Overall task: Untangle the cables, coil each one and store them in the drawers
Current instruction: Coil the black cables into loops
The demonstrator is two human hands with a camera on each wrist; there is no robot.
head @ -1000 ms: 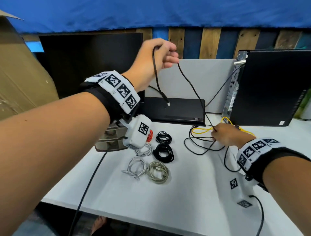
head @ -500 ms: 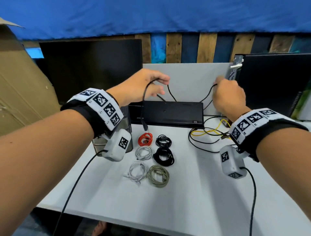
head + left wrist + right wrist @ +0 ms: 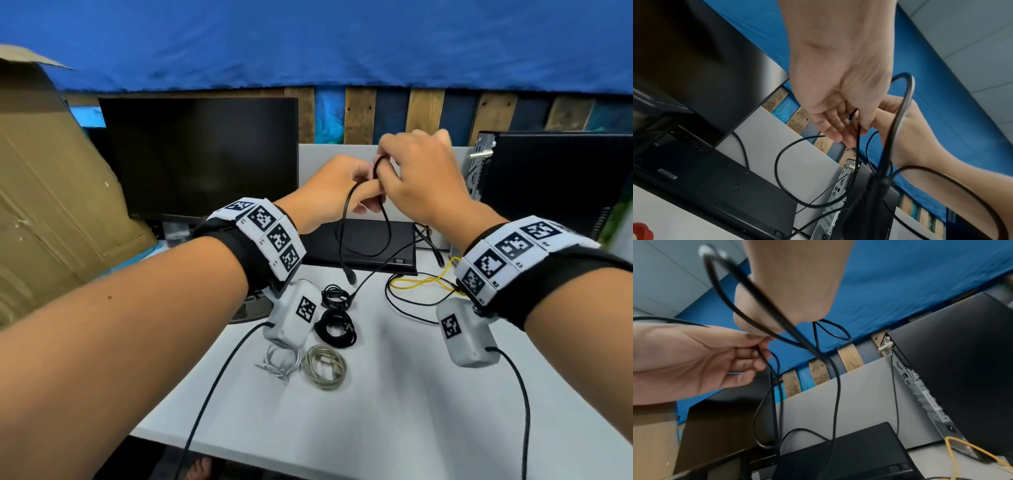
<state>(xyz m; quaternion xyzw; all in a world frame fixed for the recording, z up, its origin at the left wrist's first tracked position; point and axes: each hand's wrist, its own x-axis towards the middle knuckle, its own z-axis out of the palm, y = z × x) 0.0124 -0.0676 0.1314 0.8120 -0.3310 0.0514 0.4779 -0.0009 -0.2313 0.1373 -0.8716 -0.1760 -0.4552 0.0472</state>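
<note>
A blue tarp (image 3: 308,41) fills the top of the head view above a slatted wooden wall (image 3: 359,116). Below them a white table (image 3: 376,411) spreads across the lower middle. A dark monitor (image 3: 198,157) stands at centre left, a black computer tower (image 3: 555,185) at the right edge, and a flat black box (image 3: 363,246) lies between them at the table's back.

Mid-frame, both hands meet above the box. The left hand (image 3: 329,192) has its fingers curled round a black cable (image 3: 346,233), which hangs in loops with its plug dangling just above the table. The right hand (image 3: 421,178) pinches the same cable at its top.

Lower centre lie four coiled cables: two black coils (image 3: 337,318), a grey coil (image 3: 323,366) and a white coil (image 3: 281,363). A loose yellow cable (image 3: 421,282) lies at the right, near the tower.
</note>
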